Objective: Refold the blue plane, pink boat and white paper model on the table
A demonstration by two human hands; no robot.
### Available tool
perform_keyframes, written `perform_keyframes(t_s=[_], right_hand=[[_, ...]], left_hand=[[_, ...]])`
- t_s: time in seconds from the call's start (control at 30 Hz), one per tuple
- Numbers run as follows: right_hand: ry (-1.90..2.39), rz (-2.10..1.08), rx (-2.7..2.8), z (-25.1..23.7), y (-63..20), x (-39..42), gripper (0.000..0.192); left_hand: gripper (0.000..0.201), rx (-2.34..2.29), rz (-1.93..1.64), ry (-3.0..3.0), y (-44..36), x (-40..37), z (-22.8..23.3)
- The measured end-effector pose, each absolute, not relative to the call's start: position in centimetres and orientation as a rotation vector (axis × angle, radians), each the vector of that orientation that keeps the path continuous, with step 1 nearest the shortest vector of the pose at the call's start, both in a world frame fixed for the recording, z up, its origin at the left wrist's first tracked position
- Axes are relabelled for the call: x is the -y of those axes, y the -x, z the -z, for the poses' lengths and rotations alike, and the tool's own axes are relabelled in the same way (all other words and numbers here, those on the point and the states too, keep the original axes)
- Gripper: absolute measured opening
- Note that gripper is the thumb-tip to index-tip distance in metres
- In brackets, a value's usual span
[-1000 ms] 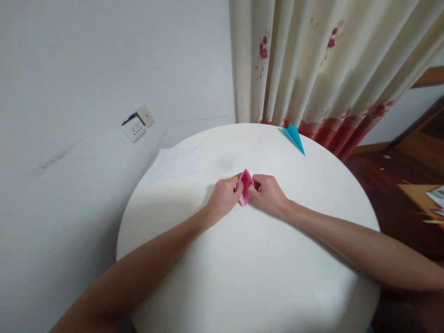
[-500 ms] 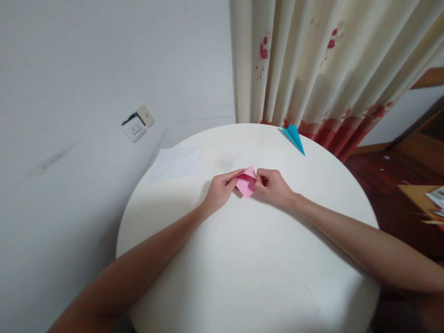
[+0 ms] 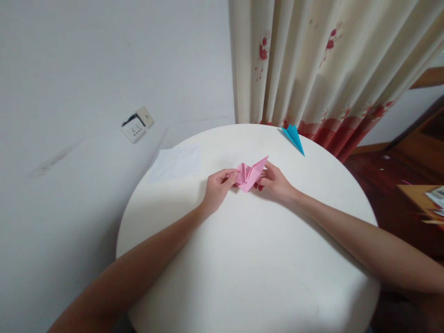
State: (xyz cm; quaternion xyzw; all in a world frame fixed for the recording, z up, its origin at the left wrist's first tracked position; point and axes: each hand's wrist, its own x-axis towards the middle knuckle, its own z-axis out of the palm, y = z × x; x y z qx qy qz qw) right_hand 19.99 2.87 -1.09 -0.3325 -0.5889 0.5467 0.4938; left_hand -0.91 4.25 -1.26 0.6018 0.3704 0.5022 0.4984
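Pink paper has changed shape since half a second ago: then a compact diamond with a lifted upper fold, now spread wider, a long pointed flap slanting up to the far right. Right hand has loosened from its tight curl at the paper's right corner; left hand has hardly shifted, same side as before.

Left hand: pinching the paper's left end, thumb on top. Right hand: fingers loosely bent, lying against or just behind the pointed flap; cannot tell whether they grip it. Forearms come in from the near left and near right.

Paper sits between the two hands, over the middle of the round white bench, toward the far half. Nearest thing to a container is the paper itself: folds part at its centre into a narrow pocket, depth hard to judge. Lowest corner points to the near side.

Far right, by the bench edge: blue folded paper, narrow tip aimed near and right. Far left: white sheet, flat, well apart from the pink piece.

Beyond the bench: cream curtain, red flowers and red lower band. Left wall carries a socket beside a switch plate. Right edge: wooden top bearing printed papers, blurred.
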Motion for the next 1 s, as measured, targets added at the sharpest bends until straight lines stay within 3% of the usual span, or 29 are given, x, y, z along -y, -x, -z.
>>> perform_keyframes(t_s=[0.17,0.3,0.47,0.7,0.87,1.0], right_hand=[[0.800,-1.493,1.386,0.9,-20.0,-2.5,0.040],[0.913,-1.353,1.420,0.9,-19.7,-2.5,0.033],[1.113,-1.164,1.443,1.4,-19.5,-2.7,0.045],[1.110,-1.110,1.527,2.0,-19.0,-2.3,0.044],[1.096,-1.128,1.531,2.5,-18.7,-2.4,0.048],[1.108,-1.099,1.620,2.4,-18.7,-2.3,0.047]], left_hand=[[0.037,-0.938,-1.237,-1.473,0.6,-4.1,1.1],[0.038,-0.928,-1.230,-1.560,0.4,-4.0,1.3],[0.073,-0.806,-1.139,-1.555,0.1,-3.5,1.4],[0.089,-0.957,-0.970,-1.569,0.2,-3.4,1.4],[0.084,-0.989,-0.891,-1.568,0.2,-3.4,1.2],[0.050,-0.935,-0.921,-1.457,0.1,-3.4,1.5]])
